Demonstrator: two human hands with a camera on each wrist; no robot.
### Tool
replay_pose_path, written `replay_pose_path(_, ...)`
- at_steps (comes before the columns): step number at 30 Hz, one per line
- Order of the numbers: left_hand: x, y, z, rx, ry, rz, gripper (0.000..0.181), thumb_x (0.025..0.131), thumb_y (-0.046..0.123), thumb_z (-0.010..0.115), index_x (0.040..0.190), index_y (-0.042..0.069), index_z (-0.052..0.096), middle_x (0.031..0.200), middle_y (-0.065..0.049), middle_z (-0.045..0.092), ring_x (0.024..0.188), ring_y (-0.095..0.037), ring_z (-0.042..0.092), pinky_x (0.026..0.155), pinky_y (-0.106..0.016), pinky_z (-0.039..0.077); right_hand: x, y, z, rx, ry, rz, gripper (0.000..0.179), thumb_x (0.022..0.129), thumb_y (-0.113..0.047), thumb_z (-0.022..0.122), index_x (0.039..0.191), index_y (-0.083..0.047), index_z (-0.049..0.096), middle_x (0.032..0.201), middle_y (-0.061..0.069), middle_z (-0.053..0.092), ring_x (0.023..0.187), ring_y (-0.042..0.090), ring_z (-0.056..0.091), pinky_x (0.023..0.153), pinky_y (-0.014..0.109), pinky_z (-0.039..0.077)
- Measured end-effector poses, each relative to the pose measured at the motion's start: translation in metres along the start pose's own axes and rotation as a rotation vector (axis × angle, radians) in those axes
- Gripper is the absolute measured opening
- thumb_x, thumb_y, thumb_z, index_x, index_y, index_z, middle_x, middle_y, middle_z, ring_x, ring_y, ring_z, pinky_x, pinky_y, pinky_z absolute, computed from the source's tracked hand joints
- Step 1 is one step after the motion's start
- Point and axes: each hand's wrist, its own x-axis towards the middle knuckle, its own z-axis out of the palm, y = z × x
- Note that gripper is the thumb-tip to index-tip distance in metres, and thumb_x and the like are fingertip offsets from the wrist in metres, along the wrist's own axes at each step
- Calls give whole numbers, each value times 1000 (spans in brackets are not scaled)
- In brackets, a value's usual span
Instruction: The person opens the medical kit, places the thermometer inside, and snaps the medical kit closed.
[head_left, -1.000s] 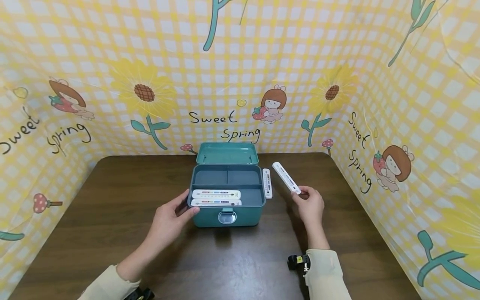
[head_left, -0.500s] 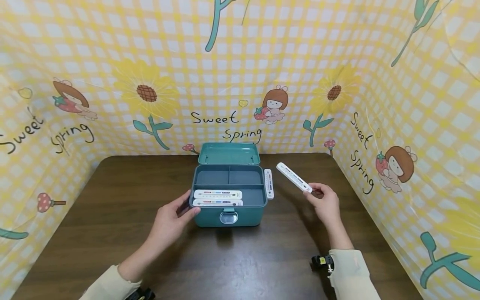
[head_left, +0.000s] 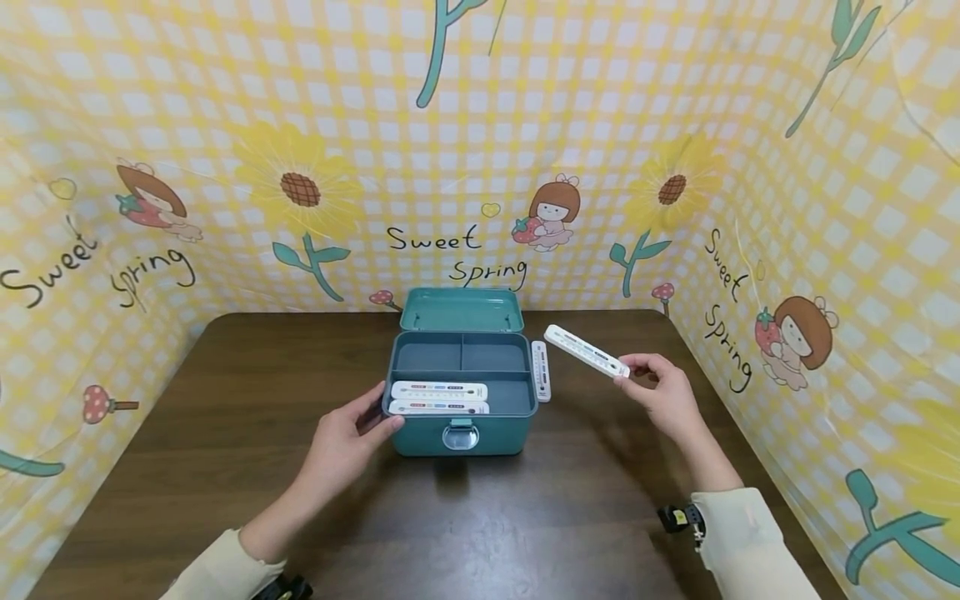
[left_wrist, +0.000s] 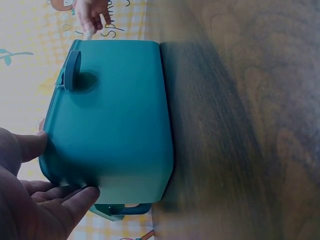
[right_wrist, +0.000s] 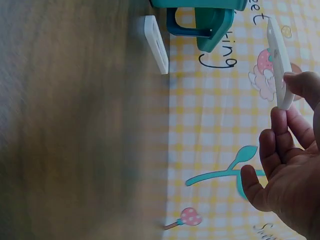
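A teal storage box (head_left: pixel 491 437) stands with its lid (head_left: pixel 461 310) tipped back. My left hand (head_left: pixel 343 442) holds its front left corner, thumb at the front rim and fingers along the side. Two white strip thermometers, one behind (head_left: pixel 438 391) and one in front (head_left: pixel 438 407), lie in the front compartment. To the right of the box, my right hand (head_left: pixel 666 400) pinches one end of another white thermometer (head_left: pixel 585 350) between thumb and fingers, raised above the table. The right wrist view shows this thermometer (right_wrist: pixel 280 60) edge-on. One more thermometer (head_left: pixel 541 371) is beside the box's right wall.
Two rear compartments, left (head_left: pixel 427 354) and right (head_left: pixel 495 354), sit behind the front one. A metal-coloured clasp (head_left: pixel 461 437) is on the box front. The dark wooden table (head_left: pixel 247 400) is enclosed by a yellow checked cloth (head_left: pixel 442 150) at the back and sides.
My right hand has moved rightwards, and the thermometer in it has turned closer to level across the view. My left hand keeps its hold on the box. The head view has shifted slightly.
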Motion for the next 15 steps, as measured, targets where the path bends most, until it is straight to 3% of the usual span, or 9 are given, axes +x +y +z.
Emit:
replay_pose_path(3,0,0,0,0,0,-6,76,94,45,73,154,7,46,149,-17,55,127,-29,63,96,-38,56,6,-7,-5,-2,-37,-35,29,91,-19,80,117,-7,72,110,11,70,98,19,59,87,25,45)
replay_pose_path(6,0,1,-1,10,-2,-8,78,93,48,73,155,8,45,150,-17,54,128,-30,63,96,-39,55,12,-16,-8,-6,-76,-54,28,92,-21,80,116,-9,72,109,8,69,97,16,59,89,27,46)
replay_pose_path(12,0,-1,-1,33,1,-5,79,92,48,73,155,9,45,151,-17,53,130,-31,61,97,-41,55,20,-32,-6,20,-159,-76,28,90,-22,81,114,-10,72,109,6,70,101,23,61,90,32,47)
replay_pose_path(15,1,-1,-2,55,9,27,79,92,48,75,155,10,46,152,-15,53,132,-31,59,98,-42,54,22,-38,-1,42,-191,-81,28,90,-21,82,113,-10,72,109,7,70,103,28,61,93,37,46)
